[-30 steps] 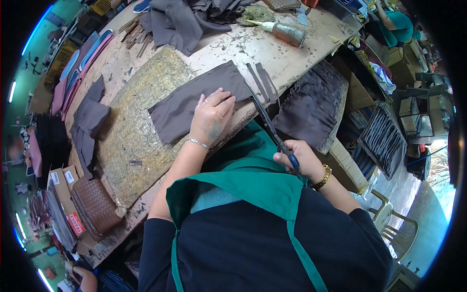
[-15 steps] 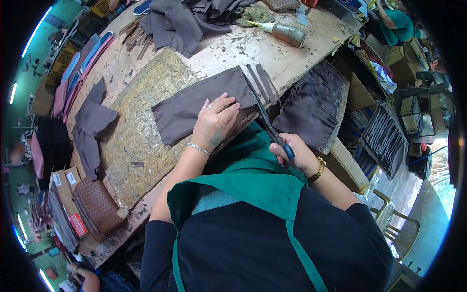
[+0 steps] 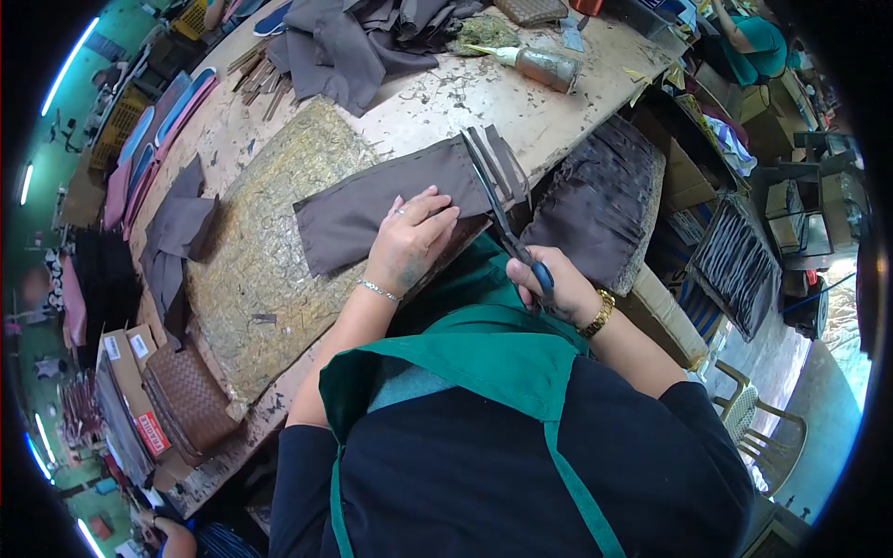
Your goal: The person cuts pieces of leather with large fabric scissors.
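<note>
My left hand (image 3: 414, 234) lies on a dark brown piece of cloth (image 3: 339, 219), fingers stretched out and pressing on it near the table edge. My right hand (image 3: 563, 288) grips a pair of scissors (image 3: 507, 237) by the dark blue handles. The long blades run along the right end of the cloth, their tips towards the far side of the table. Just right of the blades are narrow cut strips (image 3: 510, 166) of the same cloth. Whether the blades are fully closed is hard to see.
A worn yellowish board (image 3: 265, 279) lies under the cloth's left side. A heap of brown fabric (image 3: 349, 51) and a glue bottle (image 3: 547, 69) are at the back. A woven brown pouch (image 3: 193, 398) sits left. Pleated dark fabric (image 3: 600, 205) is beyond the right edge.
The scissors and my right hand have shifted slightly left along the cloth's right end. My left hand stays on the cloth. The whole view has moved a little.
</note>
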A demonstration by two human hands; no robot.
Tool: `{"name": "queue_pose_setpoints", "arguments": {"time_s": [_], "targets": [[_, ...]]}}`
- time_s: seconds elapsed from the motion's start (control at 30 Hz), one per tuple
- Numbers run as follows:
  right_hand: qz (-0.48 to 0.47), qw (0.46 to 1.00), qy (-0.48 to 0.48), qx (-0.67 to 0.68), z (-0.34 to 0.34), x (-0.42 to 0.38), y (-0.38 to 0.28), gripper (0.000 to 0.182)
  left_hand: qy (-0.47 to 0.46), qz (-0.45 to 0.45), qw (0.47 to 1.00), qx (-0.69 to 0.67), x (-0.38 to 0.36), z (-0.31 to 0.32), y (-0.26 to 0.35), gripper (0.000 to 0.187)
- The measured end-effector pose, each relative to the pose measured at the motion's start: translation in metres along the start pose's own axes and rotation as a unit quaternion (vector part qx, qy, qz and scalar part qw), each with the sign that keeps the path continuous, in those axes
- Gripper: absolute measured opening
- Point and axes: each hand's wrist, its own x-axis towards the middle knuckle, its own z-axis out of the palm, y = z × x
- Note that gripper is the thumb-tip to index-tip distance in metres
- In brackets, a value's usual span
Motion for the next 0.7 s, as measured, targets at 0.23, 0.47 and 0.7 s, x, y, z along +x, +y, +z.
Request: {"name": "queue_pose_setpoints", "arguments": {"time_s": [0.23, 0.47, 0.7], "targets": [[0.000, 1.000, 0.002, -0.015, -0.003, 0.010, 0.001, 0.054, -0.002, 0.001, 1.000, -0.013, 0.000, -0.002, 0.000, 0.017], [0.016, 0.998, 0.046, -0.046, 0.002, 0.005, -0.001, 0.048, 0.012, -0.003, 1.000, -0.021, -0.001, -0.001, -0.002, 0.016], [0.003, 0.998, 0.047, 0.032, -0.006, -0.012, 0.007, 0.034, -0.009, -0.034, 0.998, -0.043, 0.001, -0.006, 0.002, 0.016]]}}
